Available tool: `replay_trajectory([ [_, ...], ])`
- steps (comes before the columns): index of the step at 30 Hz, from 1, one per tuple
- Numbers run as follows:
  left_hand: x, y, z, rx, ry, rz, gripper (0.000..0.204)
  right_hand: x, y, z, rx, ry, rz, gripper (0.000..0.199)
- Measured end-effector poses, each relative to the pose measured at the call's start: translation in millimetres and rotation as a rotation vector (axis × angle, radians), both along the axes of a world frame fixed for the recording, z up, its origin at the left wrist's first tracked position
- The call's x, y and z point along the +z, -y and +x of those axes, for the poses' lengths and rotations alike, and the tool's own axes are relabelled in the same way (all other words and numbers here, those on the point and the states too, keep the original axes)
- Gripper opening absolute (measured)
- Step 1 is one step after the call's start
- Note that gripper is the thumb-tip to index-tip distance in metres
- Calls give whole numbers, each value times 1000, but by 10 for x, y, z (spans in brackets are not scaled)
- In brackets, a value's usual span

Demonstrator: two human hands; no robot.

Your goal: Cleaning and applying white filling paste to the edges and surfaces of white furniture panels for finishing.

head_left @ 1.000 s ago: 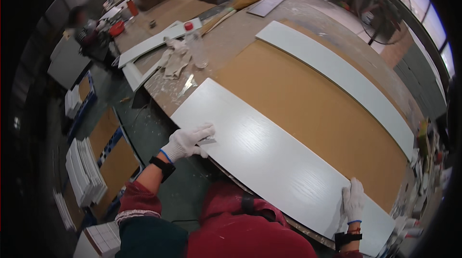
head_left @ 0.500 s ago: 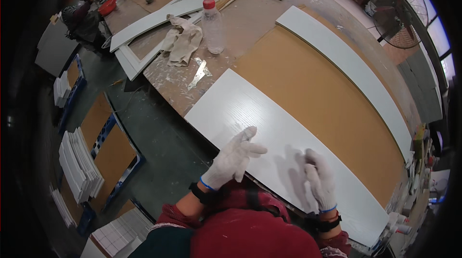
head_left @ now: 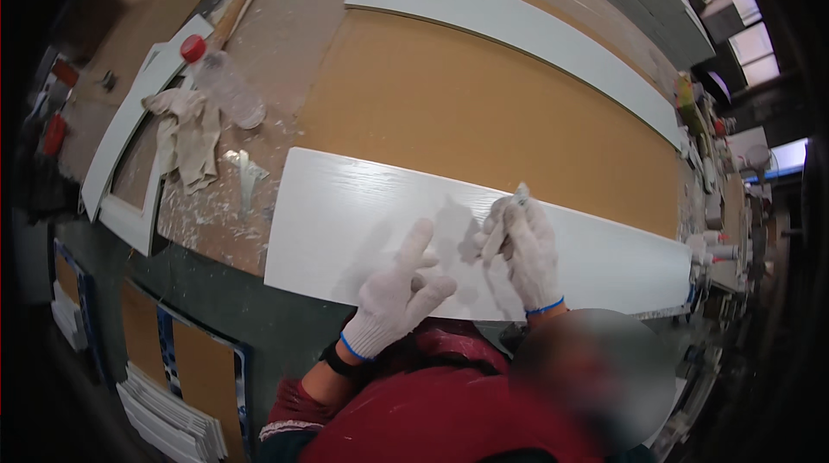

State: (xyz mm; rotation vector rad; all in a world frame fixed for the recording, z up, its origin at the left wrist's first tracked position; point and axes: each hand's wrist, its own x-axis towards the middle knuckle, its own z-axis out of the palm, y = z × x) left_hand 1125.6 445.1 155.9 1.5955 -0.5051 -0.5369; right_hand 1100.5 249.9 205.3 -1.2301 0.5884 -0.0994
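Note:
A long white board (head_left: 319, 230) with a wood-grain surface lies along the near side of the worktable, under both my gloved hands. My left hand (head_left: 397, 294) hovers over its front edge, forefinger stretched out and thumb apart, with nothing visible in it. Farther right, my right hand (head_left: 525, 247) is above the board with its fingers drawn together. A small pale greenish bit shows at its fingertips, too small to name. Brown sheet material (head_left: 484, 109) covers the table beyond, and a second, narrower white board (head_left: 509, 27) lies along its far side.
To the left are a clear bottle with a red cap (head_left: 229, 91), a crumpled cloth (head_left: 186, 139), a flat scraper-like piece (head_left: 246, 178) and a white frame (head_left: 129, 225). Stacked white panels (head_left: 168, 415) stand on the floor at lower left. Small containers (head_left: 717, 251) crowd the right end.
The view has swung to the right, so the table appears turned. My right hand has moved farther out over the board, its fingers now pinched together. My left hand's forefinger points more forward.

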Motion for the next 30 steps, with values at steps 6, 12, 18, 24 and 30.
replay_trajectory([
  [6, -104, -56, 18, -4, 286, 190, 54, -90, 760, -241, -120, -245, -252, 27],
  [12, -90, 80, 104, -60, 353, 164, 40, -52, 709, -240, -151, -239, -126, 27],
  [18, -182, 69, 40, 35, 153, 202, 33, -122, 735, -307, -105, -154, 38, 21],
  [24, -283, 87, -90, 43, -335, 280, 56, -331, 1344, -1139, -142, -53, 9, 17],
  [30, 26, 536, -402, 257, 184, 577, 53, -263, 2519, -2754, -558, -94, -123, 20],
])
